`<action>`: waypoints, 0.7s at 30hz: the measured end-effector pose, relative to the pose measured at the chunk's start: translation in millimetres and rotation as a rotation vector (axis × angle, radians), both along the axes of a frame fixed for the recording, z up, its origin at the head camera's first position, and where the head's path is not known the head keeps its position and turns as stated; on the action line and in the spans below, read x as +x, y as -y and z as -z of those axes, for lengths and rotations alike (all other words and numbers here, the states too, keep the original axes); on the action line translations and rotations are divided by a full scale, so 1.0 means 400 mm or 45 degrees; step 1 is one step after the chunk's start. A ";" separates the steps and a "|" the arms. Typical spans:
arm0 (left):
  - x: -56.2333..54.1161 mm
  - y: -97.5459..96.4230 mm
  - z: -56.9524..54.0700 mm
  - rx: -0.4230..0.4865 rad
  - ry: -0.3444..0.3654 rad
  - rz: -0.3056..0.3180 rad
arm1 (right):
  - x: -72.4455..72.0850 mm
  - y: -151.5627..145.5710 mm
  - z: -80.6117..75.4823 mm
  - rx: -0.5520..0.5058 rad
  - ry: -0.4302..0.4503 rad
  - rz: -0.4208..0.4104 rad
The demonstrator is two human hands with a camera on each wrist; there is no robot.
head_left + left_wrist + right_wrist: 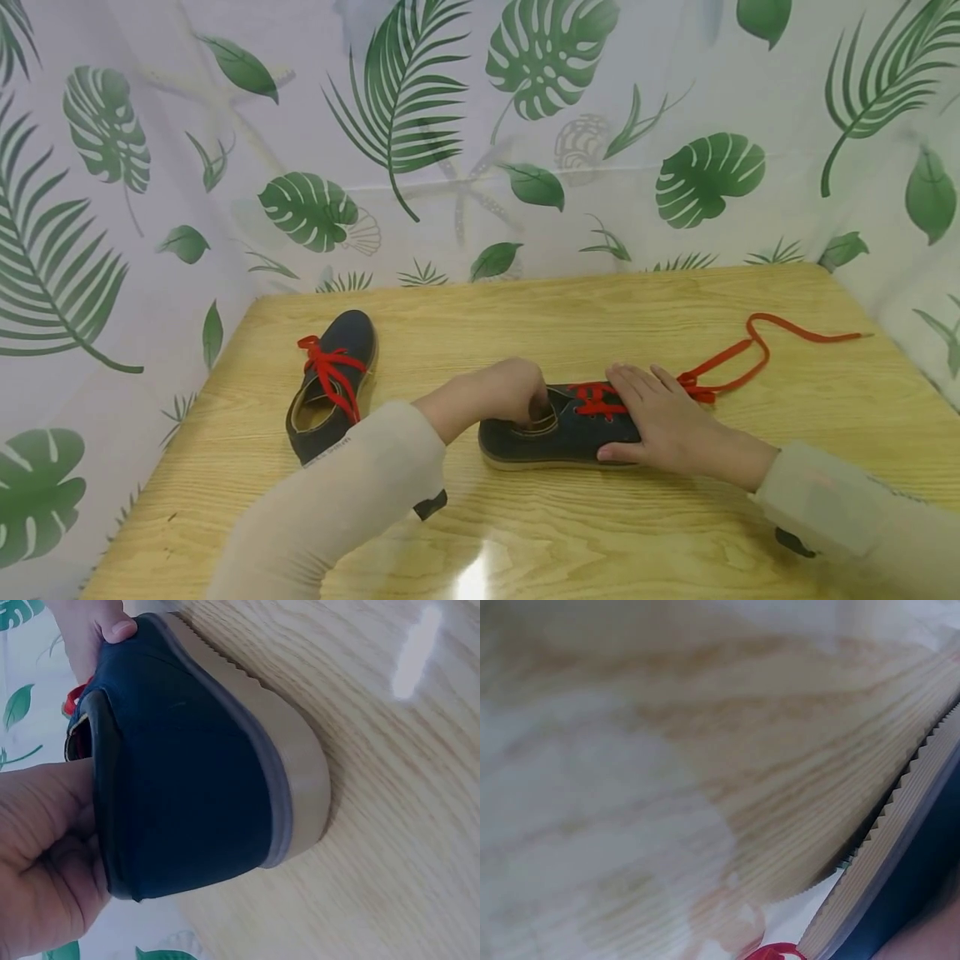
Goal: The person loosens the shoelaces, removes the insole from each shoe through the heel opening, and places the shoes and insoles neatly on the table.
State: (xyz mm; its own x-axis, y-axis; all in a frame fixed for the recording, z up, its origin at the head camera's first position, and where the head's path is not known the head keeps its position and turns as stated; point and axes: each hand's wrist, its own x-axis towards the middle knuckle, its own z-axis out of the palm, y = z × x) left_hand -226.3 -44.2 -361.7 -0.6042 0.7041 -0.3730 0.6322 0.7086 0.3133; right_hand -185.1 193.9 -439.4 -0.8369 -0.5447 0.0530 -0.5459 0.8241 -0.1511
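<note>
A dark navy shoe (517, 446) with a pale sole lies on the table, toe to the right. Red laces (596, 398) cross its front. My left hand (513, 390) reaches into the shoe's opening from the heel end, its fingertips hidden inside; I cannot tell what they grip. Over the toe part, my right hand (663, 425) holds the shoe, fingers across the top and thumb on the near side. The left wrist view shows the heel (187, 772) close up, with the left hand at the collar. In the right wrist view the sole's ridged edge (885, 847) shows.
A matching shoe (354, 329) with a red lace bow (327, 362) stands at the left, partly behind the left sleeve. Past the toe, a loose red lace (825, 338) trails across the wooden table (570, 533). Leaf-patterned cloth (450, 242) hangs along the table's back and sides.
</note>
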 end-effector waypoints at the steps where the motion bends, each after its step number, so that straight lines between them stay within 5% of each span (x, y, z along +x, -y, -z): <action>1: 0.000 -0.003 0.000 -0.048 -0.030 0.029 | 0.000 -0.001 0.000 -0.002 -0.002 -0.001; 7: -0.003 -0.010 0.002 -0.237 -0.078 0.132 | -0.001 -0.004 0.003 -0.011 -0.005 -0.005; 21: -0.002 -0.007 -0.001 -0.262 0.000 0.110 | 0.004 -0.004 0.000 -0.020 -0.009 0.002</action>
